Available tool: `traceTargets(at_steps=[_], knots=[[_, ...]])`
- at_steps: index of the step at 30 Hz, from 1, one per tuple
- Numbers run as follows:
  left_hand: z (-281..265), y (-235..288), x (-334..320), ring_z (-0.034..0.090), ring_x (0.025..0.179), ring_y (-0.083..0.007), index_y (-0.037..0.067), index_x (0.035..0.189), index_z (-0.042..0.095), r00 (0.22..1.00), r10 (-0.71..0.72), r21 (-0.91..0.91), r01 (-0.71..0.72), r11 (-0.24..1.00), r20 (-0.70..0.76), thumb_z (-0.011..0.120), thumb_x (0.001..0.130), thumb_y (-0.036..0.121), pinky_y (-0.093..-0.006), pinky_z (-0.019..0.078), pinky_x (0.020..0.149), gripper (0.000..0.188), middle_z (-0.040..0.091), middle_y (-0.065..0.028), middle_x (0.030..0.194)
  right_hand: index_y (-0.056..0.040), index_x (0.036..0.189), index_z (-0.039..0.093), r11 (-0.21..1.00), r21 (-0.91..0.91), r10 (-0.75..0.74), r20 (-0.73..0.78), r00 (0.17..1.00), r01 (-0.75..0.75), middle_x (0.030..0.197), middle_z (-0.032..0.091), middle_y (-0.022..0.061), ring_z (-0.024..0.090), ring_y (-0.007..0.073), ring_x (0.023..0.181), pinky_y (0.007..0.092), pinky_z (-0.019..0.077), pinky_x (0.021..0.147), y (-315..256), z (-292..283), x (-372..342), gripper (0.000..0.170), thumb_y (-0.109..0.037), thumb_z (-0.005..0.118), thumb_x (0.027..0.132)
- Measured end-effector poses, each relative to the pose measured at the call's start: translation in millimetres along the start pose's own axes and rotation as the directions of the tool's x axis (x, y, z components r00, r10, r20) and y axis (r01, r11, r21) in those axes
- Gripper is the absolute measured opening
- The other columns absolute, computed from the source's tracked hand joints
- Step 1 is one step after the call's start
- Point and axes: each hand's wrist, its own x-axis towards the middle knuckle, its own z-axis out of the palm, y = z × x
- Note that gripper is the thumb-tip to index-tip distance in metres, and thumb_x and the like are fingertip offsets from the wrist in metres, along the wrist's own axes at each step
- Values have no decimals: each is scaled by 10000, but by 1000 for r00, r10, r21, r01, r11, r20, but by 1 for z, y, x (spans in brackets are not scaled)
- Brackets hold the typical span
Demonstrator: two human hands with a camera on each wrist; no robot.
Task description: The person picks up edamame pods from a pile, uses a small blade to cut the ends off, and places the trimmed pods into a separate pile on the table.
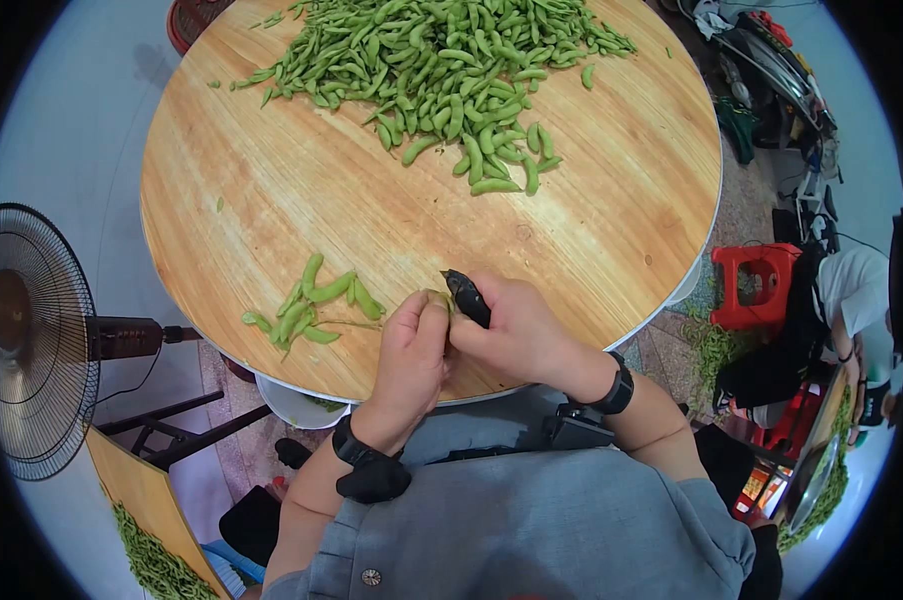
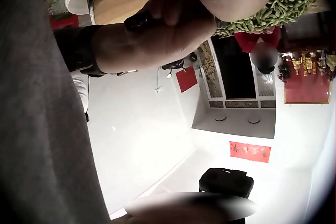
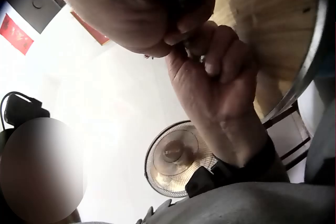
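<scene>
Over the near edge of the round wooden table [image 1: 271, 200], both hands meet. My left hand [image 1: 414, 345] pinches a small green soybean pod [image 1: 443, 299] between thumb and forefinger, mostly hidden by the fingers. A short black tool [image 1: 467, 298] sits in the grip of my right hand [image 1: 519, 325], its narrow tip pointing away from me by the pod; its exact kind I cannot tell. Left of the hands lies a small group of green pods [image 1: 296, 312] with a thin stem [image 1: 351, 323]. In the right wrist view, fingertips of the left hand [image 3: 220, 85] meet the right hand [image 3: 142, 16].
A big heap of soybean pods [image 1: 451, 60] covers the table's far side. A white bucket [image 1: 296, 403] stands below the near left edge, and a fan [image 1: 36, 340] is at left. To the right are a red stool [image 1: 754, 285] and another person [image 1: 851, 290].
</scene>
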Motion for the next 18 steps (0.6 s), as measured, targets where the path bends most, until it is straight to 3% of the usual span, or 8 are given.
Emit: traceTargets(at_steps=[2,4,7,13,17,18], knots=[[1,1,-1,328,428,-23,90,852,494,999,-37,-57,37,998,-7,431,936,204,-174,240,367,154,435,39,600,-2,770,506,1000,31,4,0,1000,-4,582,488,21,462,103,525,274,385,470,2,-1,2,175,-161,575,748],[-1,3,-2,295,416,-29,86,910,475,993,-97,-134,105,985,67,424,931,193,-174,222,371,120,442,15,632,-13,786,513,964,223,131,68,989,-143,599,502,0,459,71,506,230,373,448,3,-3,4,130,-137,550,781],[-1,5,-1,292,423,-33,83,971,465,987,-126,-158,141,977,103,407,924,173,-171,207,365,117,442,-4,640,11,794,510,920,331,202,60,978,-210,603,526,38,493,85,532,254,409,465,-5,-7,5,166,-151,547,781],[-6,14,-4,281,430,-36,69,934,460,945,-253,-196,293,936,206,418,930,172,-177,223,380,112,445,-15,682,-6,835,500,824,543,210,-22,977,-165,626,519,4,489,60,524,228,400,448,-4,-5,6,99,-103,508,817],[-8,11,-4,296,443,-33,57,926,465,951,-234,-206,275,939,202,433,926,164,-178,226,383,112,433,-3,661,-7,811,506,826,539,212,-31,977,-162,626,517,6,489,59,525,224,396,449,-13,-6,6,148,-147,556,820],[-10,9,-5,299,430,-33,62,907,473,973,-167,-104,185,977,159,443,927,171,-176,224,372,115,429,0,637,-11,792,509,904,398,183,-32,983,-155,620,516,4,484,55,512,219,393,442,-8,-6,9,179,-173,580,820]])
